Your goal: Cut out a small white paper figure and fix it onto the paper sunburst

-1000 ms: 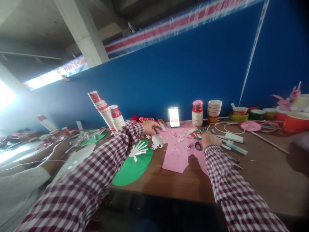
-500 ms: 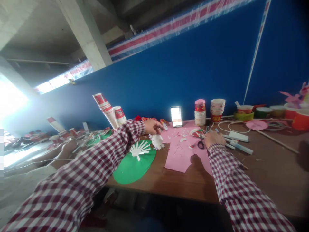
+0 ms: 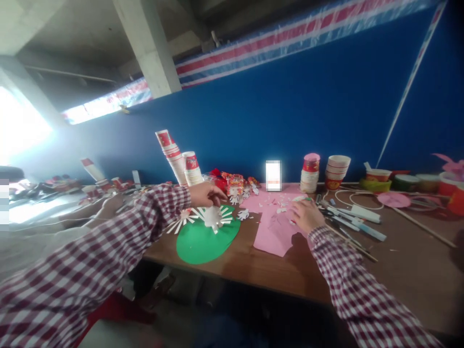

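My left hand (image 3: 207, 194) is closed, its fingers curled down over a rounded white paper piece (image 3: 212, 215) that it appears to pinch. Beneath lies a fan of white paper strips (image 3: 226, 216) on a green paper oval (image 3: 203, 247). My right hand (image 3: 307, 216) reaches down with fingers stretched out onto a pink paper sheet (image 3: 273, 237). Small paper scraps (image 3: 281, 209) lie scattered by its fingertips. A small white paper cutout (image 3: 242, 214) rests on the brown table (image 3: 239, 263) between the hands.
Paper cup stacks (image 3: 170, 157) (image 3: 310, 174) (image 3: 337, 171) stand along the blue wall panel (image 3: 253, 125). Pens (image 3: 351, 222) and a stick (image 3: 424, 227) lie at the right, near a pink paper disc (image 3: 394, 199). Another person's arm (image 3: 108, 210) is at the left.
My left hand has moved left with the white piece, now over the fan of strips. My right hand has shifted left over the pink sheet; the scissors beside it no longer show.
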Demonstrator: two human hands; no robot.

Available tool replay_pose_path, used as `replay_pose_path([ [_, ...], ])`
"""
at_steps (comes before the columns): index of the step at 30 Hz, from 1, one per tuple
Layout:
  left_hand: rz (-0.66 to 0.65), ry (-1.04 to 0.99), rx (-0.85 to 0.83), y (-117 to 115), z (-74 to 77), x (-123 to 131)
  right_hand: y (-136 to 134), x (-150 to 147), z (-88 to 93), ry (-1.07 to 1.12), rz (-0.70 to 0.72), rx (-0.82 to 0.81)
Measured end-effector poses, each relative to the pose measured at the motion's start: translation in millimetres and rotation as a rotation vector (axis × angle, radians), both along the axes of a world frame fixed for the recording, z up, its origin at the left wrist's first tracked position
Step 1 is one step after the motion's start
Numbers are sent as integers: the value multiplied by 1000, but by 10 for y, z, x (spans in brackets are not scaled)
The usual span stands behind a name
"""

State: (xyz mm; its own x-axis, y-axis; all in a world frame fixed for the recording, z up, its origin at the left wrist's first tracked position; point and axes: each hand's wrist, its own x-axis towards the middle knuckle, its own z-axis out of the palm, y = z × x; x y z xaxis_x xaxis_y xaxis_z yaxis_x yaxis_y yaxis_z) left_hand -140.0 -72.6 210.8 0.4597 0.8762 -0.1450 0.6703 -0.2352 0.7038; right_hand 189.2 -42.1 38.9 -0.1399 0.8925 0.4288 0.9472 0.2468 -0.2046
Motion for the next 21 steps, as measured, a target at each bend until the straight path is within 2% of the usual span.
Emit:
replay_pose_path([
  [3,28,-48,24,-214,-95,-265,-316,-247,-26,-54,104,-36],
  [5,36,-71,31,-368,-229,-419,-563,-385,-95,-121,245,-137],
  [6,57,-78,50,-446,-311,-486,-678,-439,-139,-138,265,-157],
  [9,81,-64,64,-666,-571,-634,-929,-535,-253,-155,225,-155],
  [12,72,-27,39,-829,-778,-676,-1022,-554,-279,-154,228,-182],
  [16,-4,8,7,-898,-927,-503,-1031,-533,-225,-144,344,-185],
  [21,-139,-24,82,-823,-1046,79,-1133,-531,-179,49,403,-115],
])
